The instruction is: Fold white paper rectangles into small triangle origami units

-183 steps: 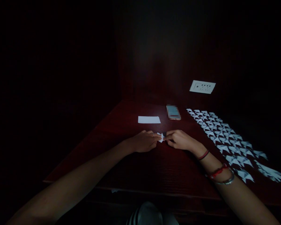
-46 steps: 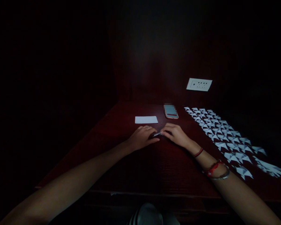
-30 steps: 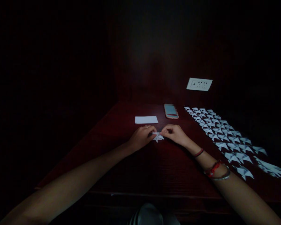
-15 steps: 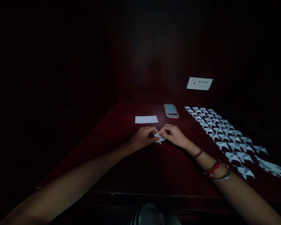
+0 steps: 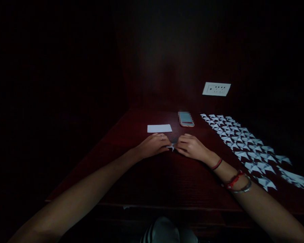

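Note:
Between my two hands is a small folded white paper figure [image 5: 172,146], mostly covered by fingers. My left hand [image 5: 154,145], with a ring on one finger, grips its left side, fingers closed. On its right side my right hand [image 5: 190,146] pinches the paper, fingertips bent inward. Both hands rest low over the dark red table, close together. A flat stack of white paper [image 5: 159,128] lies just beyond my left hand. Many similar folded paper figures [image 5: 239,138] stand in rows to the right of my right arm.
A phone [image 5: 186,119] with a blurred screen lies behind my right hand. A socket plate [image 5: 216,89] is on the back wall. A bundle of folded paper pieces [image 5: 295,177] lies at the right, beside the rows. The table's front edge [image 5: 154,206] runs below my forearms.
The paper figure, turned about and more exposed a second ago, is now largely covered by my fingers. Both hands have closed in on its sides. The rows of figures stay as they were.

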A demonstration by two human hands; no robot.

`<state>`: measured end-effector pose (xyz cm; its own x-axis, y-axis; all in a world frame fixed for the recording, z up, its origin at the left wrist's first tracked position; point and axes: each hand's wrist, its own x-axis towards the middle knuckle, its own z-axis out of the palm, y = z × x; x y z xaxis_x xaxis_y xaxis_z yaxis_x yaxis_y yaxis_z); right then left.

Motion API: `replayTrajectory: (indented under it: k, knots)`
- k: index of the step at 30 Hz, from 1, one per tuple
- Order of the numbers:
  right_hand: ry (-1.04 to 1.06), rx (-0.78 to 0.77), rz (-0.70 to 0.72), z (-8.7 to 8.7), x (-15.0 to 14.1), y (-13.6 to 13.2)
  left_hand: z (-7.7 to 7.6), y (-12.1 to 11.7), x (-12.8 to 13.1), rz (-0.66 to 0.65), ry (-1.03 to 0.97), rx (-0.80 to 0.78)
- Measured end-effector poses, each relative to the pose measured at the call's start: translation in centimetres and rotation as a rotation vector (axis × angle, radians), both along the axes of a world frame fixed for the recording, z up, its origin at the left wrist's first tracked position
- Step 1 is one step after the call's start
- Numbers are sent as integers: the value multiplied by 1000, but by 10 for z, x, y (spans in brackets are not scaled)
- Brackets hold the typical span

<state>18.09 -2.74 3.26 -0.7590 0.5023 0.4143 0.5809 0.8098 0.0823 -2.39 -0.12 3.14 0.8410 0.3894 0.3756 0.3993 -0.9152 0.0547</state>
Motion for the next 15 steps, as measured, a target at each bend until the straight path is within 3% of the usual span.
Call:
replayTrajectory:
  k: [4, 10, 15]
  knots:
    - [-137, -106, 70, -1, 3, 0, 2, 5, -9, -113, 161, -70]
    - [-95, -357, 121, 6, 8, -2, 3, -1, -8, -106, 182, -33]
    - [-27, -465, 158, 12, 12, 0, 5, -8, -7, -115, 251, -33]
